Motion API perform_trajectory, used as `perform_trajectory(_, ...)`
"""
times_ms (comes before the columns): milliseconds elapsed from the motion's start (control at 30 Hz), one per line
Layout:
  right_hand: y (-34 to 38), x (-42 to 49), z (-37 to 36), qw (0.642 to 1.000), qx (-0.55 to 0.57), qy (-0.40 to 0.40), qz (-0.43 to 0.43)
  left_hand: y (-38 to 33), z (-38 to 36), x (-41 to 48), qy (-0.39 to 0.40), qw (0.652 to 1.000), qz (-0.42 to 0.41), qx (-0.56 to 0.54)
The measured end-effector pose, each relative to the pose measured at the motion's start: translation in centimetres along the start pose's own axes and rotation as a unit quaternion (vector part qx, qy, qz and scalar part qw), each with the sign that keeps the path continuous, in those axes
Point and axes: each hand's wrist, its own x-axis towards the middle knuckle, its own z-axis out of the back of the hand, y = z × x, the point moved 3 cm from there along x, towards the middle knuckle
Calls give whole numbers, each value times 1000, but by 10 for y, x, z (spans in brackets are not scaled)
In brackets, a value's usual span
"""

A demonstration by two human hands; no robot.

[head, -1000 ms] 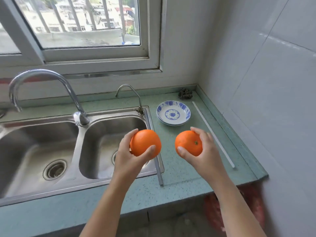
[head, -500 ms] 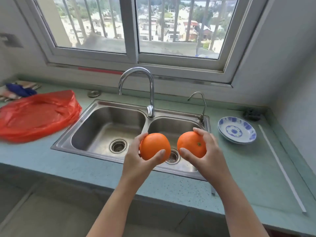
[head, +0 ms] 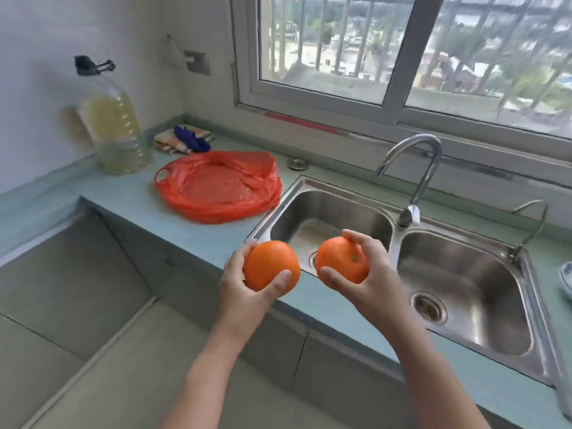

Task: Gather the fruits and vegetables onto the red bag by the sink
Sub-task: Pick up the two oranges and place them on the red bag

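Note:
My left hand [head: 244, 292] grips one orange [head: 270, 264] and my right hand [head: 371, 280] grips a second orange [head: 340, 260] with its green stem spot facing me. Both are held in the air over the front edge of the green counter, at the left basin of the sink [head: 328, 224]. The red plastic bag [head: 216, 187] lies flat on the counter left of the sink, up and to the left of my hands, with nothing on it.
A large bottle of yellowish oil [head: 114, 131] stands in the far left corner, with folded cloths [head: 184, 139] behind the bag. A tall tap [head: 414, 181] rises behind the double sink. A blue-patterned dish [head: 566, 278] shows at the right edge. The counter [head: 130, 196] drops to a lower ledge at left.
Both hands have carried the oranges leftward from the right end of the counter, past the right basin, to the left basin. The red bag has come fully into view.

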Motion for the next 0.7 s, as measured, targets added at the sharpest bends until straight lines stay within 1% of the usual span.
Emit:
perform_trajectory(167,44,19,-85,999,4,31,19,28,86,18,-50,998,4,32)
perform_trajectory(300,64,33,-132,998,9,61,22,42,131,29,-80,996,2,32)
perform_trajectory(533,73,71,-195,996,9,91,21,74,177,61,-115,992,27,36)
perform_trajectory(700,68,121,-236,995,32,97,13,93,194,117,-114,991,31,57)
